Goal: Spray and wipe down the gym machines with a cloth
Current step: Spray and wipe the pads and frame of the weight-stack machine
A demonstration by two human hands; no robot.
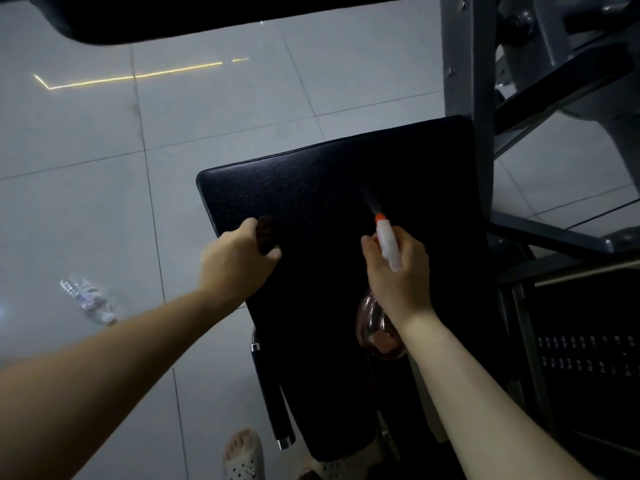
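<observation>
A black padded seat (329, 188) of a gym machine fills the middle of the view. My right hand (398, 268) grips a spray bottle (388, 242) with a white head and an orange nozzle, aimed at the pad; a faint mist shows just past the nozzle. The bottle's clear body (375, 327) hangs below my wrist. My left hand (235, 261) holds a dark cloth (266, 233) at the pad's left edge, fingers curled round it.
The machine's grey steel frame (467, 81) rises at the right, with a weight stack (588, 355) lower right. Another black pad (173, 19) spans the top. A clear plastic bottle (88, 299) lies on the grey tiled floor at left. A black handle (273, 400) hangs below the seat.
</observation>
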